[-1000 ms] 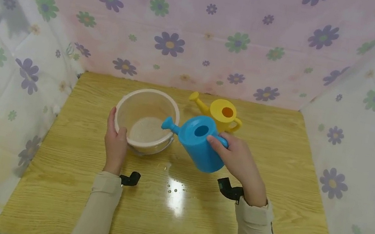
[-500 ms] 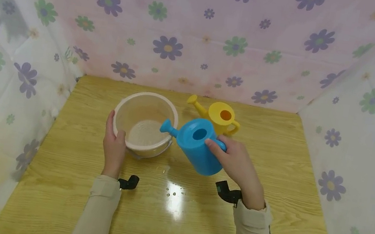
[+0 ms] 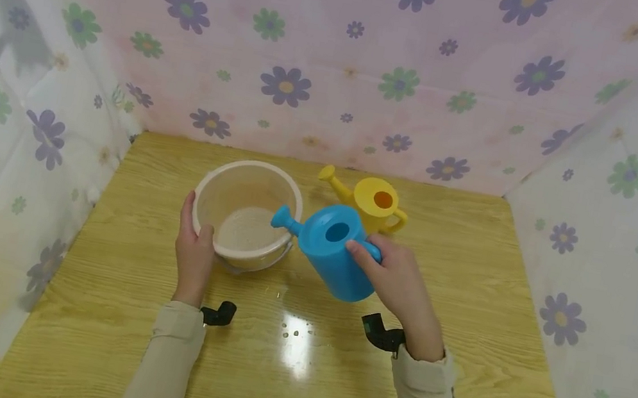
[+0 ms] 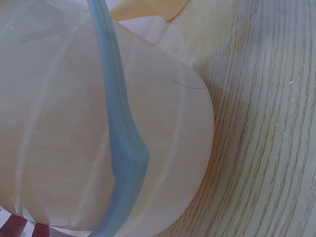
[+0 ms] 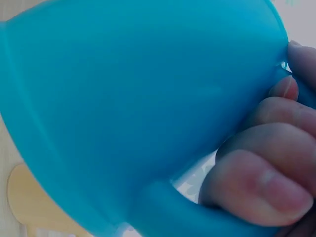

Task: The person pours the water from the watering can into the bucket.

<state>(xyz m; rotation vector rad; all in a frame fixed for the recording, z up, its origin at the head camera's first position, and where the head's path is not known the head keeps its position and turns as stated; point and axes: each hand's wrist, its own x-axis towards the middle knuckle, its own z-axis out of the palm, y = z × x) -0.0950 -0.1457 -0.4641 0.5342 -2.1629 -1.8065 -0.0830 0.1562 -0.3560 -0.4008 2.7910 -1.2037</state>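
My left hand holds the pale, translucent bucket at its left front, with the thumb at the rim and the fingers along the outer side. The bucket's blue-grey handle hangs down against its wall in the left wrist view. In my right hand is a blue watering can, gripped by its handle with curled fingers. The can is tilted, its spout head over the bucket's right rim. No water stream can be made out. Behind it stands a yellow watering can, partly covered by the blue one.
All this is on a wooden table. Water drops lie on the tabletop in front of the bucket. A flowered cloth encloses the back and both sides.
The head view has tipped slightly, so everything appears a little lower. Both hands keep their hold, and the blue watering can stays tilted at the bucket's rim.
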